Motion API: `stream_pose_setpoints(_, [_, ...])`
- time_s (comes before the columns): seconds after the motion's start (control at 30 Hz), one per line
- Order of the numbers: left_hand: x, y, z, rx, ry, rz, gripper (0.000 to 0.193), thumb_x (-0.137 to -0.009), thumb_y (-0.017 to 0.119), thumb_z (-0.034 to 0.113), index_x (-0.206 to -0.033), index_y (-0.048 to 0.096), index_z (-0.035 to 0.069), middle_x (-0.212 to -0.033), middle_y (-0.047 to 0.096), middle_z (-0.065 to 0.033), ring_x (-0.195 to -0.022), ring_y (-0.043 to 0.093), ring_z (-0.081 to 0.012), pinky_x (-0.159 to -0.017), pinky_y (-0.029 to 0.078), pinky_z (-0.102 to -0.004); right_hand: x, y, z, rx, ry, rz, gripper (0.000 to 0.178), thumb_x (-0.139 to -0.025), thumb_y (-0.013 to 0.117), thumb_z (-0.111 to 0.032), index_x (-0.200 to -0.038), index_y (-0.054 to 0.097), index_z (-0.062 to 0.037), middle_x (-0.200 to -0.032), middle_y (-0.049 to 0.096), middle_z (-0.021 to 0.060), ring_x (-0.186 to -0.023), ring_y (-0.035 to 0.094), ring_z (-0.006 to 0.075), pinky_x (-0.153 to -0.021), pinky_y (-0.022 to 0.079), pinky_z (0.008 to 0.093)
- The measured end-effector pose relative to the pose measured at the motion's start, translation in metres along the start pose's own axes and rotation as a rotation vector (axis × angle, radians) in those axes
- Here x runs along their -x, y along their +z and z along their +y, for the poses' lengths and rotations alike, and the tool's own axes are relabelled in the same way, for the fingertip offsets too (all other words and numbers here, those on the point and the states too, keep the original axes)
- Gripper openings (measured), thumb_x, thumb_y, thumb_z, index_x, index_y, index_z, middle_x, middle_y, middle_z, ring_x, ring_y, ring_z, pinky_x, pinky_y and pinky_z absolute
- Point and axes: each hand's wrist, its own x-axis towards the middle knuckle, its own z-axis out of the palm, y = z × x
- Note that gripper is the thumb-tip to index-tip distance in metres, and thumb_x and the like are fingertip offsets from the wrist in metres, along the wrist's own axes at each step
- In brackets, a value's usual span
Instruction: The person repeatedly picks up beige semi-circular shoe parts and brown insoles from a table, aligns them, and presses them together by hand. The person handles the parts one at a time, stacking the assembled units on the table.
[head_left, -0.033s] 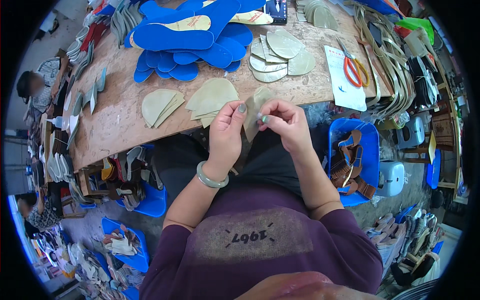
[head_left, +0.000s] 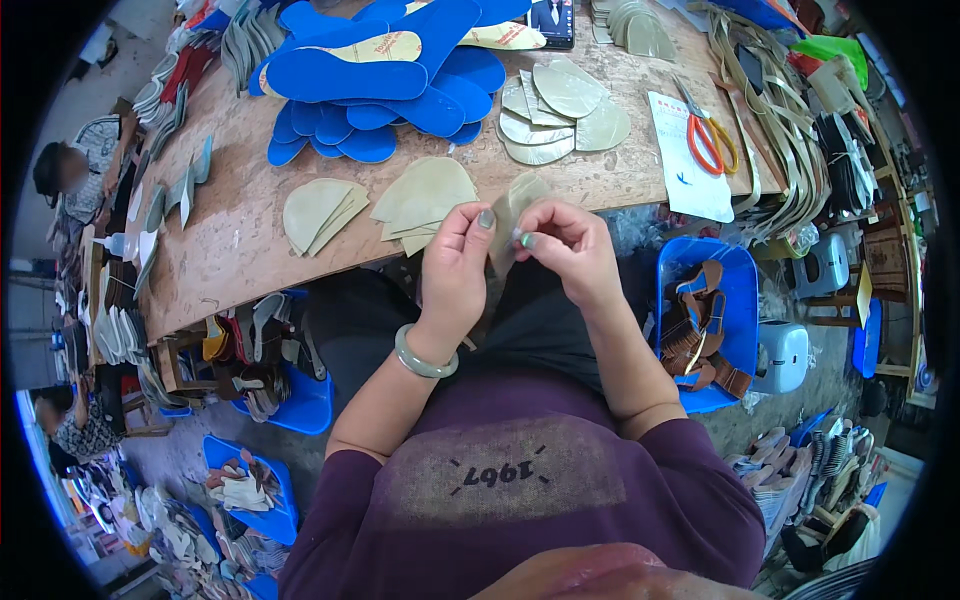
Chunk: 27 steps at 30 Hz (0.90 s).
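Over the table's near edge, my left hand (head_left: 456, 262) grips a thin olive-beige rounded piece (head_left: 518, 200) between thumb and fingers. My right hand (head_left: 572, 250) is closed in a pinch at the same piece's right edge, and a small pale bit shows at its fingertips; I cannot make out what it is. Just left of my hands lies a fanned stack of similar beige pieces (head_left: 430, 192), with a smaller stack (head_left: 322, 212) further left. Beyond my hands is a loose pile of shinier rounded pieces (head_left: 572, 92).
Blue insoles (head_left: 350, 80) are heaped on the wooden table (head_left: 240, 235). Orange-handled scissors (head_left: 708, 140) rest on a paper sheet (head_left: 690, 185), near hanging straps (head_left: 790, 130). A blue bin (head_left: 735, 260) of brown strappy uppers stands at my right. Two people sit far left.
The held piece has tilted slightly, so less of its face shows below my fingers. Both hands have shifted only a little.
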Motion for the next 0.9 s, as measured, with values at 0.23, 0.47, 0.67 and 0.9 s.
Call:
stream_pose_setpoints(0.23, [0.003, -0.003, 0.0, -0.049, 0.019, -0.106, 0.03, -0.103, 0.048, 0.024, -0.116, 0.059, 0.0, -0.092, 0.062, 0.0006, -0.081, 0.054, -0.0034, -0.074, 0.045, -0.0193, 0.001, -0.003, 0.0, 0.108, -0.036, -0.11, 0.004, -0.083, 0.06, -0.005, -0.085, 0.06, -0.0013, -0.079, 0.06, -0.0011, -0.073, 0.059, 0.0052, -0.067, 0.049, 0.0218])
stream_pose_setpoints(0.47, [0.009, -0.005, 0.003, -0.677, 0.286, -0.114, 0.029, -0.098, 0.052, 0.013, -0.125, 0.057, 0.001, -0.086, 0.065, -0.0087, -0.073, 0.061, -0.0142, -0.07, 0.05, -0.0253, 0.002, -0.005, -0.017, 0.331, 0.024, -0.141, 0.014, -0.085, 0.069, -0.01, -0.084, 0.062, 0.0019, -0.076, 0.062, 0.0018, -0.069, 0.058, 0.0082, -0.065, 0.048, 0.023])
stream_pose_setpoints(0.67, [0.011, -0.003, 0.013, -0.792, 0.346, -0.294, 0.038, -0.095, 0.052, 0.002, -0.133, 0.052, 0.003, -0.1, 0.069, -0.0175, -0.092, 0.068, -0.0186, -0.079, 0.051, -0.0284, 0.004, -0.012, -0.013, 0.606, -0.148, -0.088, 0.018, -0.086, 0.068, -0.012, -0.075, 0.062, 0.0004, -0.066, 0.061, 0.0051, -0.06, 0.057, 0.0097, -0.055, 0.045, 0.0239])
stream_pose_setpoints(0.9, [0.011, -0.006, -0.002, 0.098, -0.094, -0.126, 0.032, -0.102, 0.045, 0.013, -0.129, 0.055, -0.001, -0.108, 0.066, -0.0065, -0.097, 0.062, -0.0113, -0.084, 0.048, -0.0238, -0.001, -0.017, 0.015, 0.37, -0.517, -0.051, 0.021, -0.083, 0.06, -0.003, -0.064, 0.052, -0.0032, -0.066, 0.059, 0.0054, -0.055, 0.052, 0.0116, -0.051, 0.042, 0.0262])
